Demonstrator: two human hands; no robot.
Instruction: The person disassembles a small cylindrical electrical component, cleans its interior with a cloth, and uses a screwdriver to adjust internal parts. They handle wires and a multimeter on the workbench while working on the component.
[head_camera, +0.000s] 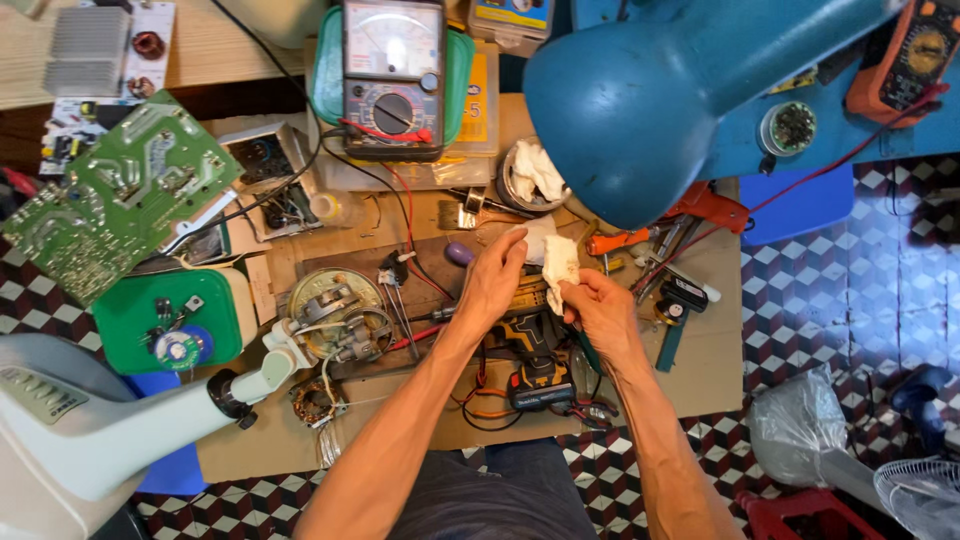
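Note:
My right hand (600, 312) pinches a crumpled white tissue (558, 262) at the middle of the cluttered work board. My left hand (492, 282) is right beside it, fingers stretched up and touching the tissue's left edge. Both hands hover above a yellow-and-black cordless drill (528, 352) that lies on the cardboard. A small purple object (459, 253) rests just left of my left hand.
A blue desk lamp (640, 95) hangs over the upper right. An analogue multimeter (393, 78), a tin with tissue (533, 173), a green circuit board (110, 195), a fan motor (335, 310), a white fan neck (110, 430) and scattered tools (665, 270) surround the hands.

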